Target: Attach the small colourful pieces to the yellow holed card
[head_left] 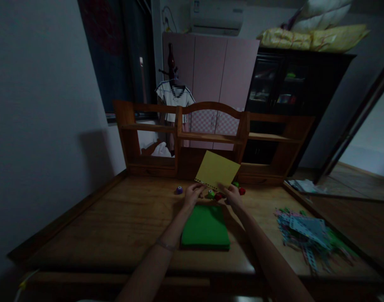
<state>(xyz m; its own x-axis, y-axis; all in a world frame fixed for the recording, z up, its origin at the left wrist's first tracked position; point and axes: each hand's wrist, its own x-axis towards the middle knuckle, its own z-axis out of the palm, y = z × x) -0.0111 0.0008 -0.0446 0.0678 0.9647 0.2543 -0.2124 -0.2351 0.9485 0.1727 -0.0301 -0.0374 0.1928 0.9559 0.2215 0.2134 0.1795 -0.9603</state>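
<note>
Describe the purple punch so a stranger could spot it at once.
On the wooden desk, look just beyond the green paper stack, left of the left hand. The purple punch sits alone there; the green and red punches cluster between the hands.

No text, label or number can be read anywhere; the air conditioner's (217, 16) sticker is too blurred.

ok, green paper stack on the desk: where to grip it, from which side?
Probably the near short edge of the green paper stack, approached from the person's side. It lies flat on the desk, that edge faces the body, and both the left hand and right hand are busy holding the yellow sheet beyond its far edge.
</note>
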